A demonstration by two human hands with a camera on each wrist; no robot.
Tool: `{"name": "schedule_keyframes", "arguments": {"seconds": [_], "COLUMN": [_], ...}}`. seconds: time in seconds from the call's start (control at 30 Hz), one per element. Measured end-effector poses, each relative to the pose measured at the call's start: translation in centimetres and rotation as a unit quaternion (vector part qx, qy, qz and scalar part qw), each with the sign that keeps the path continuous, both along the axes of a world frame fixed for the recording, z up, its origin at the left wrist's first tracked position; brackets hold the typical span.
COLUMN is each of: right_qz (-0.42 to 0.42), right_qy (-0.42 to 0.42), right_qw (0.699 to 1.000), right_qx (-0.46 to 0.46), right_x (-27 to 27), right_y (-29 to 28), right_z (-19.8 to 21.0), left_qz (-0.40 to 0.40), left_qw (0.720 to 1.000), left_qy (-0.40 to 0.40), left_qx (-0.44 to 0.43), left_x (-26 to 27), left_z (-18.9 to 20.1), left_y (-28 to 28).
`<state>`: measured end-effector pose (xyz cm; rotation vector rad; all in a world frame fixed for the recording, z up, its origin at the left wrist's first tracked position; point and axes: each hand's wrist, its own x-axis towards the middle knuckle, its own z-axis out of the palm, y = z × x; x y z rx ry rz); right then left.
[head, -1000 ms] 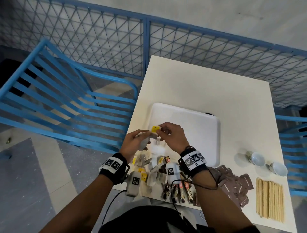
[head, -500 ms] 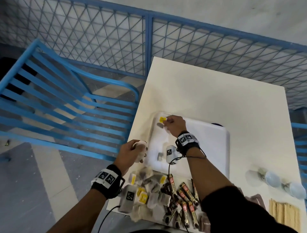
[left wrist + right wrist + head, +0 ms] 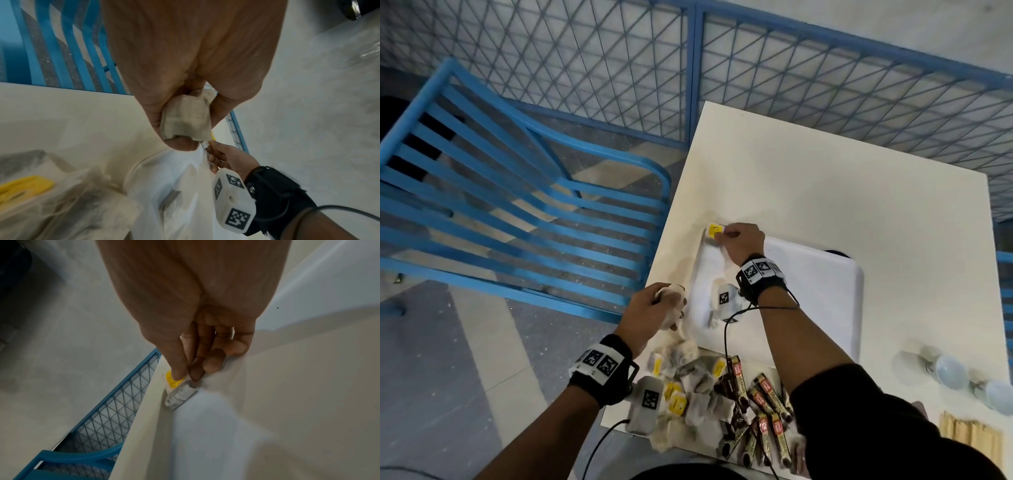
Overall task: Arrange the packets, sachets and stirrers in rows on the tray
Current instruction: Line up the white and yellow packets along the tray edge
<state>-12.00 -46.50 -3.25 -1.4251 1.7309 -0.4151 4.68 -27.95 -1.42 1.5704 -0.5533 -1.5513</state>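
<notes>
A person's right hand (image 3: 743, 240) pinches the yellow tag (image 3: 714, 230) of a tea bag (image 3: 180, 396) at the far left corner of the white tray (image 3: 825, 301), thumb and forefinger of that grip clamped on the tag while the bag's pouch lies just below the fingertips, against the tray's rim; nearer the body, the left hand (image 3: 654, 310) is curled round a second tea bag (image 3: 186, 118), its grip closed on the crumpled pouch, held just beside the tray's left edge over the pale worktop (image 3: 842, 192); behind that wrist, toward the person, lies a loose heap of tea bags (image 3: 688, 387) with yellow tags, and just to its right a cluster of dark stick sachets (image 3: 760, 407) with red labels; further right of the right forearm, at the worktop's near edge, sit a bundle of wooden stirrers (image 3: 969, 435) and, just beyond it, small pale creamer cups (image 3: 948, 371), blurred; both wrists wear black straps with marker-printed camera housings; a blue slatted chair (image 3: 517, 192) stands left of the worktop, and a blue mesh fence (image 3: 688, 68) runs beyond it.
</notes>
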Motion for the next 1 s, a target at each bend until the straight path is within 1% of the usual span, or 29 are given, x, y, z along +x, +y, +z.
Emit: {"name": "schedule_keyframes", "arguments": {"seconds": [0.2,0.3,0.37,0.47,0.53,0.63,0.77,0.83,0.9,1.0], "right_qz": [-0.047,-0.038,-0.027,0.016,0.062,0.143,0.205,0.236,0.253,0.244], "right_qy": [-0.013,0.002,-0.006,-0.023,-0.023,0.032,0.096,0.141,0.162,0.144], "right_qw": [0.999,0.999,1.000,1.000,0.998,0.989,0.973,0.961,0.954,0.959], "right_qx": [0.011,0.007,0.013,0.015,0.019,0.034,0.040,0.023,0.003,-0.007], "right_x": [-0.3,-1.0,-1.7,-3.1,-4.3,-5.9,-6.8,-6.4,-6.3,-6.5], "right_y": [0.5,1.5,2.6,5.4,7.6,10.8,13.6,14.6,15.2,15.5], "right_z": [0.0,0.3,0.6,1.1,1.3,1.0,-0.3,-0.6,-0.8,-1.0], "left_qz": [0.007,0.015,0.026,0.024,0.012,0.001,-0.022,-0.029,-0.029,-0.040], "left_qw": [1.000,1.000,0.999,0.999,1.000,0.999,0.999,0.999,0.998,0.995], "left_qy": [0.013,0.024,0.032,0.023,0.007,-0.008,-0.005,-0.012,-0.035,-0.085], "left_qx": [0.000,0.000,0.006,0.015,0.020,0.036,0.041,0.042,0.038,0.023], "left_x": [0.3,0.3,0.3,0.4,0.2,-0.5,-1.5,-2.0,-2.3,-2.7], "left_z": [0.2,0.4,0.7,0.8,0.8,0.9,1.2,1.4,1.5,1.6], "left_y": [-0.1,-0.2,-0.3,-0.3,-0.2,0.0,0.8,1.3,1.7,2.1]}}
